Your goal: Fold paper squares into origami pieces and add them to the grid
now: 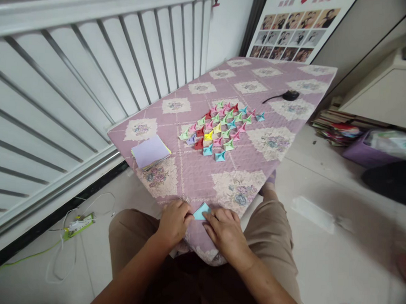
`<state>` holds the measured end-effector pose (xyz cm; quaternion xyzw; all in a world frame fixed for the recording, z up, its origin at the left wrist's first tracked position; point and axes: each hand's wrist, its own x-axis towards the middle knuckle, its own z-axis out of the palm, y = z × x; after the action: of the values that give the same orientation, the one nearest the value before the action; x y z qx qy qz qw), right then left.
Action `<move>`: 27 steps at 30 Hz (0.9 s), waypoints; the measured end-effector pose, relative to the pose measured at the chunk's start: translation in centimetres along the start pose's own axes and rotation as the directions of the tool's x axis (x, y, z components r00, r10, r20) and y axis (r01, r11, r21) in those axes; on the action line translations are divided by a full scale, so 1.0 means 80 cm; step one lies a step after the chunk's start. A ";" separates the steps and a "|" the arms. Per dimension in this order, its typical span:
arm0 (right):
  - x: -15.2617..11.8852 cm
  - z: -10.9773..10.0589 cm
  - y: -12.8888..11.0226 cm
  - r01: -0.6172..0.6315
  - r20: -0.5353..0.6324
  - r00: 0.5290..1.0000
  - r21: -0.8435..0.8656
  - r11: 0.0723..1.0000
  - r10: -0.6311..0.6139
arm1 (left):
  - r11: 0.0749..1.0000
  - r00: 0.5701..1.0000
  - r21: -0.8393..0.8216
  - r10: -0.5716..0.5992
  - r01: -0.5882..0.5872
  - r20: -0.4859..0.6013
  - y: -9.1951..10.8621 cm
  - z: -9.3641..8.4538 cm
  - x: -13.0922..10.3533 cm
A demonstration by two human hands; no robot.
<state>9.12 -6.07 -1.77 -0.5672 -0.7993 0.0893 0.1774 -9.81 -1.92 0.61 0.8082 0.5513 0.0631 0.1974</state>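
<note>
A light-blue piece of origami paper [200, 212], folded into a triangle with its point away from me, lies at the near corner of the table. My left hand [176, 219] has its fingers curled, thumb and fingertips pinching the paper's left corner. On the right side, my right hand [226, 232] grips the paper, its fingers bent over the edge and covering that corner. Farther up the table stand several small folded paper pieces [217, 129] in rows, coloured green, pink, red, blue, yellow and purple. A stack of square paper [151, 152], purple sheet on top, lies left of them.
The table's floral cloth [195, 174] reaches its edges. A black object with a short cable [290, 95] lies at the far right. A white radiator [91, 69] runs along the left. A power strip [79, 226] with cables is on the floor; a purple bin [369, 149] stands right.
</note>
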 end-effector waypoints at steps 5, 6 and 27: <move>0.000 -0.002 0.001 0.012 0.020 1.000 -0.004 1.000 -0.011 | 0.984 0.984 0.061 0.171 -0.168 -0.050 0.004 0.015 -0.018; 0.000 -0.002 0.001 0.017 0.027 1.000 -0.014 1.000 -0.017 | 0.979 0.981 0.088 0.186 -0.182 -0.050 0.004 0.019 -0.022; 0.038 -0.018 0.016 0.006 0.224 0.975 0.009 1.000 -0.008 | 0.990 0.989 0.016 0.143 -0.142 -0.035 0.000 0.012 -0.004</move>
<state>9.88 -2.89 -0.30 -0.5501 -0.8157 0.1552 0.0890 -9.62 -2.44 -0.22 0.8455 0.4961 0.0877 0.1770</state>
